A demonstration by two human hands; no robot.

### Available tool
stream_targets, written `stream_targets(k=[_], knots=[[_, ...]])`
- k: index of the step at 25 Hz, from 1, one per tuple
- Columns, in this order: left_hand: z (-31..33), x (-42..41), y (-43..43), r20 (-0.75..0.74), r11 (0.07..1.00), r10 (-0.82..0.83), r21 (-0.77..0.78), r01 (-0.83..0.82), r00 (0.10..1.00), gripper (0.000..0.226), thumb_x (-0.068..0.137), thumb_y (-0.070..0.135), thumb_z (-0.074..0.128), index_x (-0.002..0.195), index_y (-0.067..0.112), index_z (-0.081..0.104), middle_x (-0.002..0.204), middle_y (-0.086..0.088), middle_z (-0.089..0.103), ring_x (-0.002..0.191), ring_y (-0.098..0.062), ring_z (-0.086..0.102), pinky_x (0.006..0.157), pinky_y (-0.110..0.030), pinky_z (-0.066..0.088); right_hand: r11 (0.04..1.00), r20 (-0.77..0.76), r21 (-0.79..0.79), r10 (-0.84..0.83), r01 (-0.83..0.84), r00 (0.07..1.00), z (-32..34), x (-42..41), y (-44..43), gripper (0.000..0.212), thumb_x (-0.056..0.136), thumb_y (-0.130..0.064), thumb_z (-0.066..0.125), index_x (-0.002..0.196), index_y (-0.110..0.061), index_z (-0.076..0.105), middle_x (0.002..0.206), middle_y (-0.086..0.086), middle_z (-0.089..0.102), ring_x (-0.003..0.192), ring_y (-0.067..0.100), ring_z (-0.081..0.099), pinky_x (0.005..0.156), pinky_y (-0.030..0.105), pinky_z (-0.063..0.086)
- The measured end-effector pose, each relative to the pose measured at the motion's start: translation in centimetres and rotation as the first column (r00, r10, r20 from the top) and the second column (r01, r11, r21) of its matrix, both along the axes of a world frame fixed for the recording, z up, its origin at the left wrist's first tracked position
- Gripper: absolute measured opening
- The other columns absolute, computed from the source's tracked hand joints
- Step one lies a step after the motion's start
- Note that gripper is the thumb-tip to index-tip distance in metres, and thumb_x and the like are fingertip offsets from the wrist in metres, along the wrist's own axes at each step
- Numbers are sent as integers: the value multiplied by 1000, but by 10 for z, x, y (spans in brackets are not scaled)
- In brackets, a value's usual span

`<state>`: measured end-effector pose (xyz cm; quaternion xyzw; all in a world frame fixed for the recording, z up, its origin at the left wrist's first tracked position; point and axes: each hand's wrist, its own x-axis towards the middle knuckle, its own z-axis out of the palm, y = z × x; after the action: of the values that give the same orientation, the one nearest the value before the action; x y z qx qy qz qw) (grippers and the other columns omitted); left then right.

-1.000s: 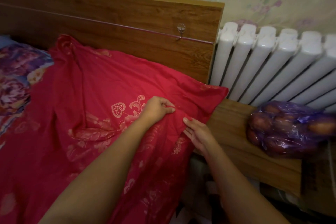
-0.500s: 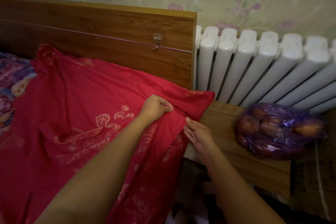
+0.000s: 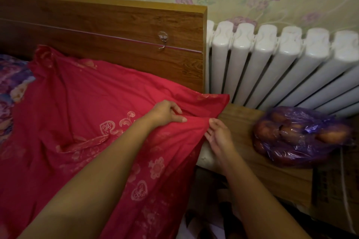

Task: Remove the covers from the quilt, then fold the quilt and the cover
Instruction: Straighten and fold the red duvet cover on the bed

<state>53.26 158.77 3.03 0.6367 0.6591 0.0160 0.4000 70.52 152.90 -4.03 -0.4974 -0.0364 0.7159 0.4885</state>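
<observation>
red cover (image 3: 77, 103), left hand (image 3: 167, 112) gripping a fold near its right edge, right hand (image 3: 217, 136) straight-fingered, touching that edge

"Love" (in hearts (image 3: 106, 127)) on red cover (image 3: 77, 103)

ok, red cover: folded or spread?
Spread: red cover lies wrinkled up to the headboard, no stacked layers; left hand grips a bunch near its corner.

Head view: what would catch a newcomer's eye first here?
The bright red cover fills the left half, spread out flat. At its right edge the left hand grips a fold while the right hand touches the hem. To the right, a white radiator stands behind a purple bag on a wooden ledge.
</observation>
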Motion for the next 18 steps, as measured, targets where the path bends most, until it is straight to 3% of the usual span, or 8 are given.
stream_targets(k=[3, 6, 7, 9, 11, 14, 16, 18], knots=[[-5, -8, 2, -251, 933, -333, -224, 280, 909, 30, 76, 40, 75, 74, 12, 64, 61, -1, 53, 58, -16, 50, 51, -22, 36, 998, 223, 65, 6, -21, 975, -8, 21, 9, 23, 98, -8, 42, 78, -16, 49, 77, 1, 54, 69, 8, 53, 61, 16, 48], [-14, -45, 9, -372, 884, -415, -382, 271, 830, 25, 78, 34, 74, 74, 11, 66, 63, -2, 53, 64, -16, 49, 56, -25, 34, 997, 275, 62, -58, 43, 960, -27, 44, 10, 24, 98, -6, 42, 77, -16, 49, 73, 2, 49, 63, 7, 47, 51, 11, 45], [-15, -55, 12, -365, 911, -359, -336, 237, 859, 25, 80, 31, 73, 65, 14, 61, 58, 0, 50, 58, -13, 46, 56, -26, 33, 997, 283, 63, -51, 34, 958, -33, 47, 9, 23, 98, -6, 42, 77, -16, 49, 72, 1, 49, 61, 5, 48, 51, 10, 44], [-12, -53, 19, -265, 986, -169, -47, 162, 949, 42, 84, 27, 69, 51, 18, 46, 49, -2, 40, 46, -4, 35, 57, -28, 28, 996, 269, 87, -41, 18, 962, -39, 50, 13, 22, 97, -4, 44, 78, -15, 50, 72, 0, 51, 58, 1, 50, 53, 11, 45], [-8, -21, 40, -210, 963, -82, 236, 131, 974, 47, 87, 28, 66, 48, 16, 42, 49, -9, 40, 46, -8, 36, 55, -32, 24, 993, 178, 108, -64, 45, 982, -38, 59, 26, 19, 93, 1, 48, 82, -13, 54, 72, 0, 58, 59, 2, 57, 57, 12, 50], [-5, 24, 70, -239, 925, -37, 360, 124, 970, 38, 87, 32, 65, 55, 14, 54, 57, -4, 53, 58, -20, 49, 56, -32, 30, 982, 90, 146, 105, -118, 990, -37, 87, 41, 24, 79, 5, 60, 97, -10, 62, 72, 0, 69, 66, 5, 66, 68, 17, 54], [-11, 26, 77, -272, 926, 26, 368, 79, 962, 34, 87, 33, 64, 60, 13, 61, 63, -7, 60, 66, -25, 56, 57, -31, 32, 892, 361, 72, 394, -446, 846, -35, 102, 45, 23, 79, 8, 62, 95, -8, 65, 61, -3, 68, 57, 1, 62, 62, 13, 50], [-16, 23, 76, -296, 924, 73, 380, 48, 952, 32, 87, 35, 63, 66, 11, 66, 71, -10, 66, 73, -28, 61, 58, -29, 31, 724, 786, -186, 515, -664, 342, -39, 109, 59, 13, 84, -1, 63, 74, -9, 66, 55, 0, 63, 53, 4, 58, 53, 19, 43]])
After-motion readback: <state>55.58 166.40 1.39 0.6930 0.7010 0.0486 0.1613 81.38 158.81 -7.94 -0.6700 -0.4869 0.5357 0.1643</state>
